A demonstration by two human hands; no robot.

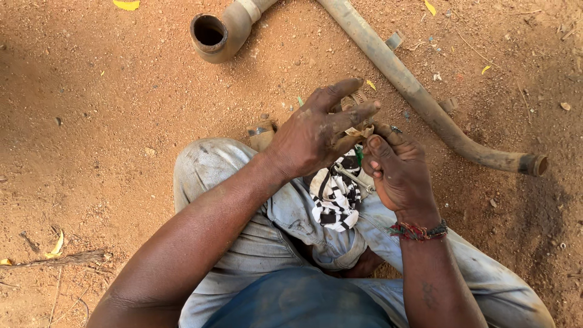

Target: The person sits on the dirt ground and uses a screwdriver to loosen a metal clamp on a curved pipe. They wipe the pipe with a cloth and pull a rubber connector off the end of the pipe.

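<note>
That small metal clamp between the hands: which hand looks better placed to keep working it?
Probably the left hand: its fingers wrap over the metal clamp, while the right hand only steadies it from below.

Both bare forearms reach forward from the lower edge of the view and meet above the bent knees. The left hand (316, 133) lies palm down, its wrist bent slightly, with the index and middle fingers stretched out toward the right and the thumb tucked under. The right hand (398, 167) faces it, fingers curled inward and thumb raised, fingertips touching those of the left. Both hands are smeared with grime. A beaded band circles the right wrist.
</note>
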